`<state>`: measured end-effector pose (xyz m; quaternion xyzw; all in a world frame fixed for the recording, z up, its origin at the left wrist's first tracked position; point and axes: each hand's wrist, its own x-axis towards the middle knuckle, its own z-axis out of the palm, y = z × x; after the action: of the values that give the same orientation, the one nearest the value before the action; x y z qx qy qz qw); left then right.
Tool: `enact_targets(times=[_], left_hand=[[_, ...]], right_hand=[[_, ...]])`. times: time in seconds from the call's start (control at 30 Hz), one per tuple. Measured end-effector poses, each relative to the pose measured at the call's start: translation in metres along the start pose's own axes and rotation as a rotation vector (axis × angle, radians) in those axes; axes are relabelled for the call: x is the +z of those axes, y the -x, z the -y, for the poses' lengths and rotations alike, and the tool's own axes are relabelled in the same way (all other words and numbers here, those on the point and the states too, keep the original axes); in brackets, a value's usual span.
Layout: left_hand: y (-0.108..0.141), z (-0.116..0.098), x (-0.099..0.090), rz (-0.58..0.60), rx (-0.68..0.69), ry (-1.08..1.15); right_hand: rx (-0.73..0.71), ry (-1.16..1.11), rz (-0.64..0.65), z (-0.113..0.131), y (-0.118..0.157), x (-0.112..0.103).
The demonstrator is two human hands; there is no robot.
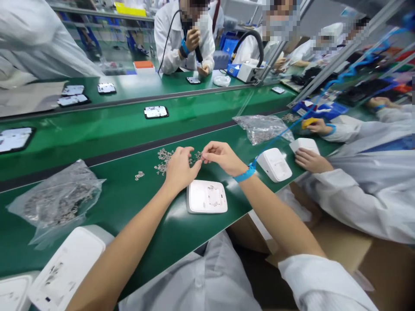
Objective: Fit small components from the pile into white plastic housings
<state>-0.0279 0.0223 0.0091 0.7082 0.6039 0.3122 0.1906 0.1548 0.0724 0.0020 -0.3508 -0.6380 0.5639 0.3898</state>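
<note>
Green workbench (168, 233), factory floor. Up front, one white plastic housing (201, 198), recess up, can't tell what's fitted. Just beyond it, left hand (180, 167) loosely curled, right hand (224, 158) pinched, fingertips about meeting; can't tell what they've got. Small metal pieces (163, 160) lie loose beyond the housing's left, so probably plenty left.

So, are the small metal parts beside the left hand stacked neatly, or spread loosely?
Spread loosely: the small metal parts lie scattered on the green table, with a few apart further left.
</note>
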Motion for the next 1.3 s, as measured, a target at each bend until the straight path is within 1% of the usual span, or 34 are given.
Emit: enact_targets(times=[0.07, 0.13, 0.2, 0.27, 0.33, 0.47, 0.53, 0.63, 0.73, 0.8, 0.9, 1.0, 1.07, 1.17, 1.23, 1.3], left_hand=[[-0.002, 0.007, 0.005, -0.012, 0.051, 0.108], [-0.004, 0.014, 0.01, -0.069, 0.088, 0.175], [-0.005, 0.02, 0.014, -0.135, 0.123, 0.202], [-0.006, 0.024, 0.017, -0.164, 0.169, 0.208], [-0.006, 0.026, 0.018, -0.168, 0.217, 0.201], [-0.004, 0.028, 0.02, -0.166, 0.278, 0.173], [-0.004, 0.028, 0.021, -0.166, 0.28, 0.148], [-0.003, 0.029, 0.022, -0.155, 0.267, 0.136], [-0.002, 0.03, 0.023, -0.131, 0.236, 0.161], [-0.001, 0.032, 0.025, -0.124, 0.218, 0.178], [-0.002, 0.037, 0.028, -0.154, 0.212, 0.162], [-0.005, 0.042, 0.028, -0.196, 0.239, 0.052], [-0.007, 0.041, 0.026, -0.189, 0.286, -0.007], [-0.007, 0.032, 0.021, -0.129, 0.389, 0.063], [-0.005, 0.021, 0.017, -0.123, 0.466, 0.111], [-0.001, 0.008, 0.011, -0.131, 0.546, 0.083]], right_hand=[[-0.027, -0.048, 0.006, -0.006, -0.006, 0.003], [-0.037, -0.107, 0.027, -0.015, -0.013, 0.005], [-0.032, -0.17, 0.068, -0.023, -0.017, 0.004], [-0.018, -0.216, 0.113, -0.028, -0.018, 0.002], [-0.007, -0.258, 0.129, -0.03, -0.017, 0.0], [-0.003, -0.333, 0.105, -0.03, -0.014, -0.002], [0.023, -0.358, 0.126, -0.029, -0.014, -0.002], [0.093, -0.349, 0.205, -0.029, -0.013, -0.003], [0.103, -0.301, 0.247, -0.028, -0.012, -0.004], [0.086, -0.293, 0.243, -0.029, -0.012, -0.003], [0.061, -0.28, 0.218, -0.033, -0.013, -0.004], [0.023, -0.255, 0.151, -0.037, -0.016, -0.007], [-0.002, -0.244, 0.112, -0.037, -0.016, -0.009], [-0.055, -0.253, 0.087, -0.03, -0.008, -0.01], [-0.101, -0.251, 0.064, -0.021, 0.004, -0.009], [-0.136, -0.211, 0.034, -0.009, 0.021, -0.009]])
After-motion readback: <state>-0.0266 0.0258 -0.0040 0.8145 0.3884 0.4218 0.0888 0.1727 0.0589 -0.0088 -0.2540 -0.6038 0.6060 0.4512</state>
